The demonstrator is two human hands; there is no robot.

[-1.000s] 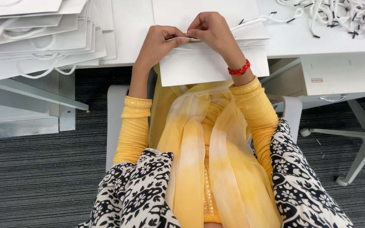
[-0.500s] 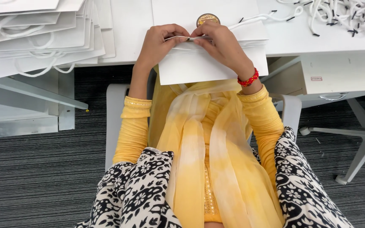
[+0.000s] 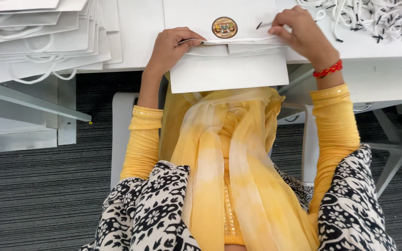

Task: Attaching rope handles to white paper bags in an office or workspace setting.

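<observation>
The left hand (image 3: 173,46) pinches the upper edge of a flat white paper bag (image 3: 229,69) with a round gold emblem, lying at the white worktop's (image 3: 138,28) near edge. The right hand (image 3: 301,35) grips its other corner beside a black-tipped white cord (image 3: 268,24). Finished white bags (image 3: 38,42) are stacked left, loose cords (image 3: 378,18) right.

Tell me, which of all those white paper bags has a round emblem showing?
The flat white bag under both hands, left hand and right hand. Its round gold emblem shows; the stacked bags at the left show only white.
</observation>
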